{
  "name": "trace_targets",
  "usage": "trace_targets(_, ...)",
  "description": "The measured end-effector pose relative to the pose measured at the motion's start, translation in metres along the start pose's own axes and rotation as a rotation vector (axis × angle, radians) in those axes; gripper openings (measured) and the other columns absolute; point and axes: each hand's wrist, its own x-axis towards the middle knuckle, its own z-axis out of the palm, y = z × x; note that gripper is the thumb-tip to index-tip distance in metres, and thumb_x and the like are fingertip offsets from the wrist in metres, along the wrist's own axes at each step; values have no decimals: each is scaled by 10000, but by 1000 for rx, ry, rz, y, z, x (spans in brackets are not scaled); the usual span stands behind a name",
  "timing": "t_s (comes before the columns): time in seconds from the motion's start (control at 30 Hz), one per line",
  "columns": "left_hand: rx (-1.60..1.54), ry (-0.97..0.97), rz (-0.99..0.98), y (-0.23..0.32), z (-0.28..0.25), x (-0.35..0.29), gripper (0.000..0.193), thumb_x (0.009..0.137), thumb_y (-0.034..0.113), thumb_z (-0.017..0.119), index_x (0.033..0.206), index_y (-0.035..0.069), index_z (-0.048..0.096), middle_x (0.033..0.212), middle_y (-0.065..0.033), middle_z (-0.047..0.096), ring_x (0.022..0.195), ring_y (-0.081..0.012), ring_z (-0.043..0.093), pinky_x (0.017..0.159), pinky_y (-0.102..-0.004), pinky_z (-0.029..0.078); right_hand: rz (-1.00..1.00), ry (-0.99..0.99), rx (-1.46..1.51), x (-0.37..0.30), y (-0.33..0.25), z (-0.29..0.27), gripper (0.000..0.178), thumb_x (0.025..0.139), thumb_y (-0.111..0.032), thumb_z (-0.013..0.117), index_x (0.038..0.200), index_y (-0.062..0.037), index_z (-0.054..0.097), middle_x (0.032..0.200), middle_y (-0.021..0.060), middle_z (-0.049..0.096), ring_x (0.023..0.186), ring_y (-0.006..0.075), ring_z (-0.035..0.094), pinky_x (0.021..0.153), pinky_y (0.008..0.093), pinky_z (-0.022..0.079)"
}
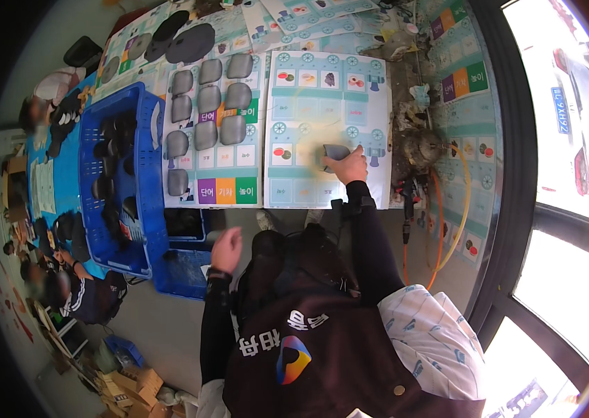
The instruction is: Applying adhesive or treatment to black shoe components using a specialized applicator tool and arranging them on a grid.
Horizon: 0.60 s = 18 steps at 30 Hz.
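My right hand [348, 167] reaches forward and presses a dark grey rounded pad [335, 153] onto a pale blue printed sheet [328, 125] covered with small picture squares. My left hand [226, 249] hangs lower, near my body, fingers loosely curled and holding nothing, beside the corner of a blue crate. On the sheet to the left [212, 132] lie several of the same grey pads [208, 99] in rows.
A blue plastic crate [143, 160] at left holds several dark pads, with a smaller blue crate [184, 268] below it. An orange hose [439, 237] and a tool lie at right by the window frame [517, 174]. Other people sit at far left [79, 292].
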Motion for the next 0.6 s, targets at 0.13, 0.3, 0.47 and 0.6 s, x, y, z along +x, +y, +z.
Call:
trace_targets(0.13, 219, -185, 307, 68, 22, 51, 457, 875, 154, 636, 1321, 92, 556, 1378, -111, 558, 1234, -327, 526, 1075, -437, 410, -15, -39, 34, -1, 1, 0, 1222, 603, -517, 865, 1480, 76, 255, 1327, 290, 518, 1213, 413, 554, 1027, 494, 447)
trace_targets(0.3, 460, -387, 232, 67, 58, 75, 585, 873, 187, 647, 1418, 75, 466, 1539, -98, 396, 1316, -353, 465, 1112, -423, 398, -113, -37, 214, 0, 13, -8, 1239, 625, -460, 892, 1449, 188, 230, 1247, 327, 593, 1156, 389, 620, 950, 377, 530)
trace_targets(0.47, 506, -443, 203, 57, 70, 88, 629, 887, 202, 640, 1453, 46, 412, 1554, -137, 365, 1365, -361, 428, 1129, -422, 389, -81, 21, 454, -7, 28, -18, 1215, 643, -440, 897, 1459, 171, 236, 1210, 289, 613, 1105, 345, 634, 936, 361, 520)
trace_targets(0.6, 446, -356, 167, 42, 65, 80, 576, 877, 225, 652, 1403, 62, 482, 1504, -128, 429, 1318, -361, 479, 1097, -422, 419, -112, 269, 657, -33, 25, -41, 1171, 636, -386, 917, 1450, 156, 274, 1208, 261, 564, 1066, 317, 593, 942, 393, 490)
